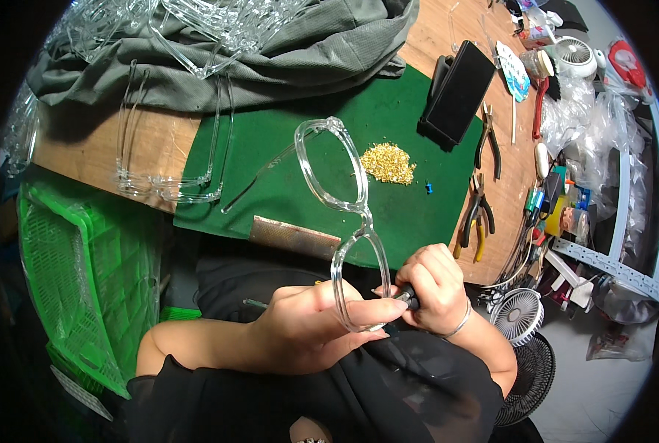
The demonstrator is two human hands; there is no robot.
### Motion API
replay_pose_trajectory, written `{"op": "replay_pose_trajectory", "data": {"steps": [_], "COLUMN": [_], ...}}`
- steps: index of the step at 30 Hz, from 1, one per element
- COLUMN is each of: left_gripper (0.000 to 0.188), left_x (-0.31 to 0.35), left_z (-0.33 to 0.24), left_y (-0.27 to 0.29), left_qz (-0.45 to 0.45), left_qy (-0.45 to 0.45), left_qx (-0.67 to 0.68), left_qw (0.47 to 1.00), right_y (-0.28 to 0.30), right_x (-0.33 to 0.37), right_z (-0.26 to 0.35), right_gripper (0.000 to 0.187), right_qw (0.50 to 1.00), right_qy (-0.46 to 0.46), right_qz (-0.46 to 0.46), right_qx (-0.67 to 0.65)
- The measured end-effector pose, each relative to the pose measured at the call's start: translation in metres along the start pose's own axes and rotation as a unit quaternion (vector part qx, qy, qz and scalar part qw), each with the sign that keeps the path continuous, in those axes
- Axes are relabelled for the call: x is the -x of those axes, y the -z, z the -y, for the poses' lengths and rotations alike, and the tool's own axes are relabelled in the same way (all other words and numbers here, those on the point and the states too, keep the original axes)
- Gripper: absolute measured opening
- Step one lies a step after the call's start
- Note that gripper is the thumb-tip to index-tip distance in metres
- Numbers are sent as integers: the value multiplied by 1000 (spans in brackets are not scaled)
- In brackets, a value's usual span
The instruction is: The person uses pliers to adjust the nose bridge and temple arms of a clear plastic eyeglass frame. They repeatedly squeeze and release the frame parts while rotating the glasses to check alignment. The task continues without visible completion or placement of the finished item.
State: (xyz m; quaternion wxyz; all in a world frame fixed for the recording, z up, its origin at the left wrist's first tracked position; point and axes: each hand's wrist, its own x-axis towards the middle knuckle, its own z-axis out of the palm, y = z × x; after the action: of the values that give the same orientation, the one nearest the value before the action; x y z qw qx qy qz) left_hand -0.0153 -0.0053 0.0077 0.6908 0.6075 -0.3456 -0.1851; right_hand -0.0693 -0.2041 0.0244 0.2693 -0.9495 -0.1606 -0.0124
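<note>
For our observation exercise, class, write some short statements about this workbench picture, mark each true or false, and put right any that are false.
1. The left hand holds a clear eyeglass frame. True.
2. The right hand grips a pair of pliers. False: the right hand grips a small dark tool; two pairs of pliers lie on the worktop.
3. The heap of gold-coloured bits lies on the green mat. True.
4. The small blue object sits on top of that heap. False: the small blue object lies beside it.
5. The green plastic crate stands to the person's left. True.
</note>
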Motion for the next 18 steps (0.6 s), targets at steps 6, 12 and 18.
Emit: {"op": "replay_pose_trajectory", "data": {"steps": [6, 12, 18], "left_gripper": [47, 41, 49], "left_x": [1, -4, -3], "left_z": [-2, 1, 0], "left_y": [-5, -1, 0], "left_qz": [-30, -25, -1], "left_qy": [-2, 37, 99], "left_qx": [-75, -3, 51], "left_qw": [997, 999, 994], "right_y": [-7, -2, 5], "right_x": [6, 4, -2], "right_z": [4, 5, 2], "right_gripper": [22, 23, 40], "right_qw": [999, 998, 998], "right_qy": [-40, -63, -37], "right_qz": [-9, 18, 29], "right_qx": [29, 3, -29]}}
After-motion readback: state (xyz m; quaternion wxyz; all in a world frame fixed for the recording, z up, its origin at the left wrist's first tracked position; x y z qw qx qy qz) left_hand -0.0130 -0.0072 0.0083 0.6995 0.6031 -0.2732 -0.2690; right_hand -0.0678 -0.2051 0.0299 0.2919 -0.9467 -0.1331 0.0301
